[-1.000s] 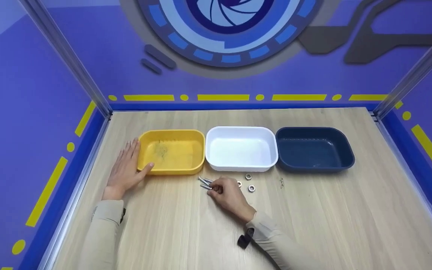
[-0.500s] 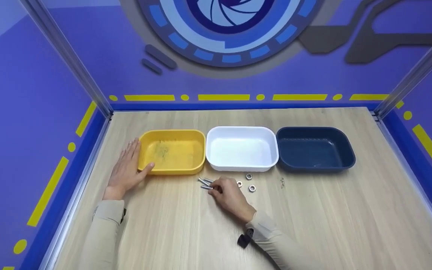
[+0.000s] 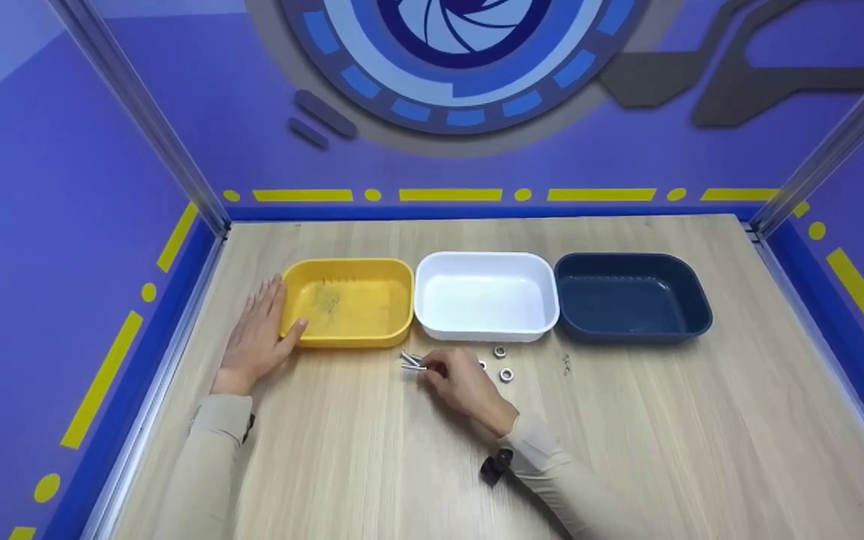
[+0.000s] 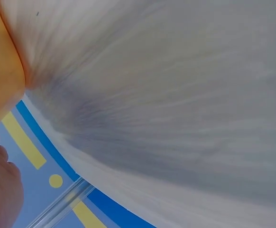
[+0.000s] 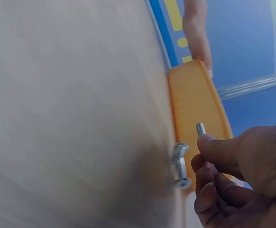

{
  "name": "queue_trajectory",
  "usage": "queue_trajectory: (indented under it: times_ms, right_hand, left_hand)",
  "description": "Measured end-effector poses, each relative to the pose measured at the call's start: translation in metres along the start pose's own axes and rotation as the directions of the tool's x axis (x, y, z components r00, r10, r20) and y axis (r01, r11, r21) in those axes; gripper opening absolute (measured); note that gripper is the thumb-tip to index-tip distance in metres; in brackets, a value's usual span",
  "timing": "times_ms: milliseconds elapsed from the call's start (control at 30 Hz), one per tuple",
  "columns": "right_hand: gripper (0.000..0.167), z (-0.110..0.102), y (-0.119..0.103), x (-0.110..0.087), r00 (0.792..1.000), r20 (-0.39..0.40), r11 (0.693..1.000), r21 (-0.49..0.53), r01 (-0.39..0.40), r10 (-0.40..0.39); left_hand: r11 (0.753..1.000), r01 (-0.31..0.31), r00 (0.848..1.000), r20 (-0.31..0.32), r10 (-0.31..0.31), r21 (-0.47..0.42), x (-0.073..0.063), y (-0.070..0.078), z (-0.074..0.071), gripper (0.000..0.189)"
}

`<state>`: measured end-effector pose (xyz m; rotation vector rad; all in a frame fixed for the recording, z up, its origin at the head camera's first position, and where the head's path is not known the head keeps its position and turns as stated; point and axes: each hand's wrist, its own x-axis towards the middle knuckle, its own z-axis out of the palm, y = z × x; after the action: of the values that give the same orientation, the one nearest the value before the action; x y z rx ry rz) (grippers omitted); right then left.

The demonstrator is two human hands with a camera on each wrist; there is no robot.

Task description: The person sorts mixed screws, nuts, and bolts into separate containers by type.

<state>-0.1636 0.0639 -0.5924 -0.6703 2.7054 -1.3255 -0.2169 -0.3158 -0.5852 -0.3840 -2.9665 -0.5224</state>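
Observation:
My right hand [image 3: 464, 381] pinches a silver bolt [image 5: 201, 128] between thumb and fingertips. Its plain shank end sticks out past the thumb, while the fingers hide the rest. Right by the fingertips, other bolts [image 5: 179, 164] lie on the table, partly overlapped by the held one in the head view. With fingers straight, my left hand [image 3: 253, 341] rests along the left side of a yellow tray [image 3: 349, 342], its thumb at the front rim. Silver nuts [image 3: 506, 375] lie just right of my right hand, one of them partly covered by it.
A white tray [image 3: 486, 335] and a dark blue tray [image 3: 634, 337] stand in a row right of the yellow one. A small dark mark [image 3: 566, 364] shows on the wooden table [image 3: 664, 435]. Blue-purple panels [image 3: 432, 169] enclose the back and sides.
My right hand has risen slightly off the table with the bolt pinched in its fingertips. My left hand stays against the yellow tray.

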Motion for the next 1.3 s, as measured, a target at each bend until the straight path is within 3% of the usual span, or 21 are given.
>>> queue_trajectory:
  times_ms: [333, 767, 1300]
  right_hand:
    - [0.006, -0.019, -0.020, 0.018, 0.999, 0.047, 1.000, 0.019, 0.004, -0.004]
    - [0.009, -0.019, -0.035, 0.044, 0.996, 0.011, 0.996, -0.011, 0.088, -0.088]
    - [0.010, -0.023, -0.054, 0.076, 0.997, 0.049, 0.998, -0.030, 0.053, -0.052]
  left_hand:
    - [1.000, 0.007, 1.000, -0.003, -0.007, -0.003, 0.002, 0.002, 0.000, 0.083]
    - [1.000, 0.029, 1.000, 0.005, -0.029, 0.000, 0.002, -0.001, 0.003, 0.080]
    - [0.999, 0.034, 0.999, 0.014, -0.034, -0.015, 0.003, 0.000, 0.000, 0.079]
